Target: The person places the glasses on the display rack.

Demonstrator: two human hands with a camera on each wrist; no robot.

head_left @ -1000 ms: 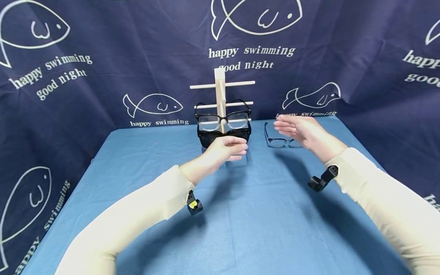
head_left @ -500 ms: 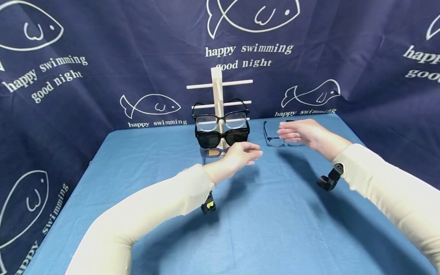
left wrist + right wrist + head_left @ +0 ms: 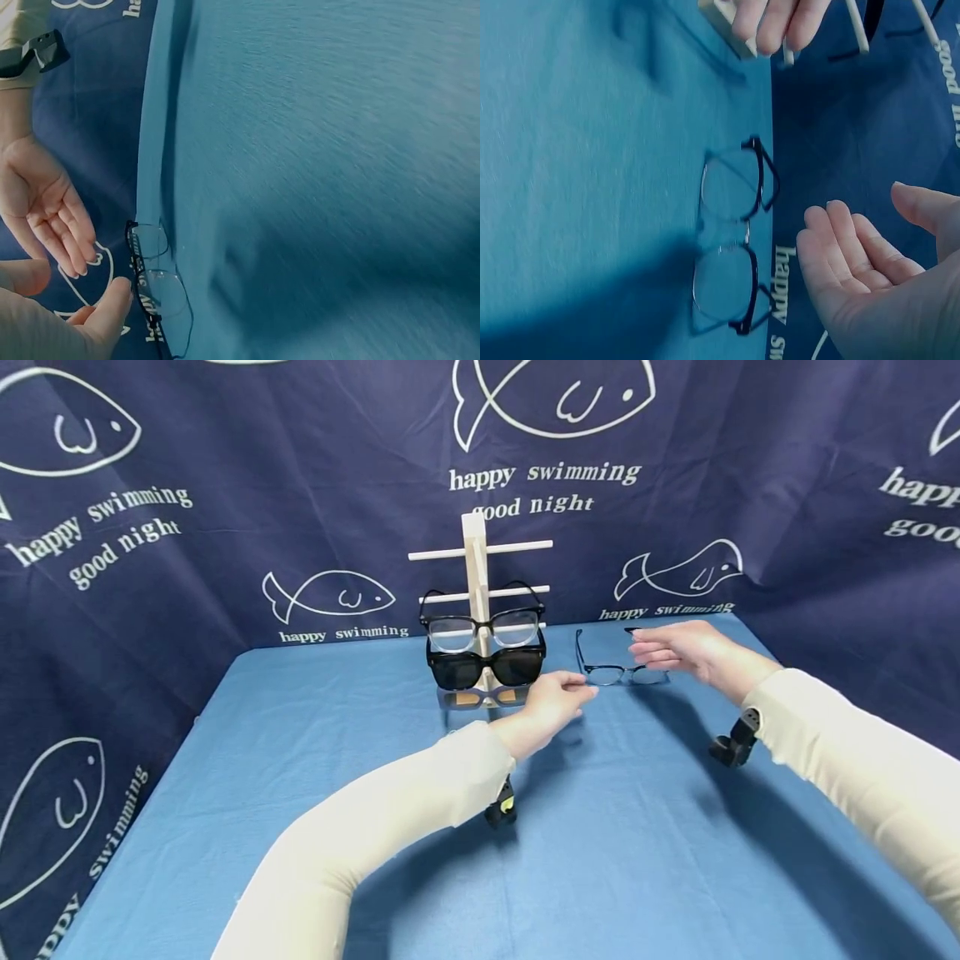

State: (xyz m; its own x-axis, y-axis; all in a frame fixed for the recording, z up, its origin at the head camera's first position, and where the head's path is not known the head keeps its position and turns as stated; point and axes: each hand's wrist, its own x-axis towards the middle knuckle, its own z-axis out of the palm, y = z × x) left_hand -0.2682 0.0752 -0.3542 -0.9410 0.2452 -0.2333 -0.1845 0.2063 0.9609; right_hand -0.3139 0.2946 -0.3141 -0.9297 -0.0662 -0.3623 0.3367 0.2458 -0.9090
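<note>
A pair of eyeglasses [image 3: 604, 675] with a dark upper rim and clear lenses lies on the blue cloth, right of the stand. My left hand [image 3: 553, 703] hovers just left of it, fingers fairly straight, holding nothing. Over the glasses' right side is my right hand [image 3: 690, 652], its fingers extended and also without a hold. In the right wrist view the eyeglasses [image 3: 754, 281] lie apart from the right hand [image 3: 862, 262], temples unfolded. The left wrist view shows the left thumb and fingers [image 3: 112, 311] spread near the eyeglasses [image 3: 136, 266], with a gap between.
A wooden stand [image 3: 477, 572] with several pegs stands at the back middle. It bears clear-lensed glasses [image 3: 480, 621], black sunglasses [image 3: 517, 667] and a lower pair [image 3: 467, 698] with orange-looking lenses, partly behind the left hand. A dark fish-print curtain [image 3: 337, 510] hangs behind the table.
My left hand has moved right, away from in front of the stand and towards the loose eyeglasses, uncovering the lower pairs. My right hand has shifted slightly right, showing more of the loose eyeglasses.
</note>
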